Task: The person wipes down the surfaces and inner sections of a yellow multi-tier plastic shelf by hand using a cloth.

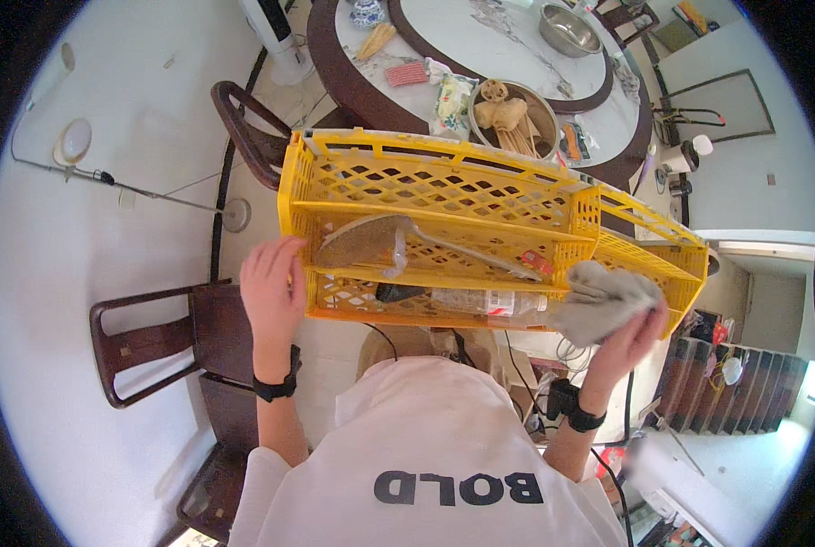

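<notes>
A yellow plastic storage rack [442, 236] with lattice panels and compartments spans the space before me. My left hand [274, 290] grips its left end. In my right hand [636, 335] is a light grey cloth [602, 301], pressed against the rack's front edge, right of the middle. A large metal ladle or wok spatula [366, 236] lies in the middle compartment, beside a strip of clear plastic [399, 253] and a small red packet [536, 261]. The front compartment holds a clear plastic bottle [472, 302] and a black object [401, 292]. The cloth hides part of the rack.
Behind the rack stands a round marble-topped table [353, 75], bearing a steel bowl [569, 31], a pot [551, 123] with utensils, a red-striped cloth [407, 74] and a packet of wipes [454, 102]. Dark wooden chairs [223, 328] and a floor lamp [236, 214] are at left. Cables hang near my lap.
</notes>
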`<state>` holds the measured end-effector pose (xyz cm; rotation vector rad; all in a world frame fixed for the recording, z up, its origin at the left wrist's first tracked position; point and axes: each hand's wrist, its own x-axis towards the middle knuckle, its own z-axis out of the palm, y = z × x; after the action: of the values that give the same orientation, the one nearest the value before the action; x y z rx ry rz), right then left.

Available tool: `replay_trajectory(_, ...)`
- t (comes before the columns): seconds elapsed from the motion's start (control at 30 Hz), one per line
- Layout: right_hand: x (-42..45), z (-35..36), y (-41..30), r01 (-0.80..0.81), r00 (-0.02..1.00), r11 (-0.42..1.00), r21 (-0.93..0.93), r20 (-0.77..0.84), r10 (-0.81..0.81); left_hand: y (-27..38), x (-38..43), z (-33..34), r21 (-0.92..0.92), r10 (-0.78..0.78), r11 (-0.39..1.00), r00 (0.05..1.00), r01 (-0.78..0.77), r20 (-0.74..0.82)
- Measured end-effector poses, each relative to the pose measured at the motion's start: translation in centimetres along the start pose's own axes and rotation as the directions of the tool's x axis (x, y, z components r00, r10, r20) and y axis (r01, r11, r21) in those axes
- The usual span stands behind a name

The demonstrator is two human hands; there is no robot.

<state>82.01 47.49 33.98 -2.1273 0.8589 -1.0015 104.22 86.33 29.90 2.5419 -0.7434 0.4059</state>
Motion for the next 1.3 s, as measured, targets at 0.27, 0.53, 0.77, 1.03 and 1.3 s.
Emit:
replay_trajectory(0.27,-0.3,10.0,-0.3,0.255,0.703,0.951,-0.173,0.709,-0.06,2.3,2.3,2.0,0.055,0.069,0.996,0.992,-0.074,0.104)
replay_trajectory(0.53,-2.0,15.5,-2.4,0.365,0.515,0.917,0.161,0.785,-0.343,2.0,1.6,3.6,-0.008,-0.04,0.999,0.996,0.041,0.083)
replay_trajectory(0.77,-2.0,15.0,-0.6,0.448,0.539,0.894,0.011,0.795,-0.28,3.4,1.8,3.4,0.038,-0.131,0.991,0.986,0.128,0.106)
replay_trajectory(1.03,2.6,8.5,2.5,0.192,0.695,0.977,-0.094,0.716,-0.068,3.6,1.6,3.2,0.047,-0.205,0.979,0.972,0.201,0.114)
replay_trajectory(1.3,3.8,3.7,-0.2,0.11,0.843,0.994,0.007,0.529,-0.097,1.9,1.3,3.5,0.054,-0.149,0.988,0.975,0.142,0.163)
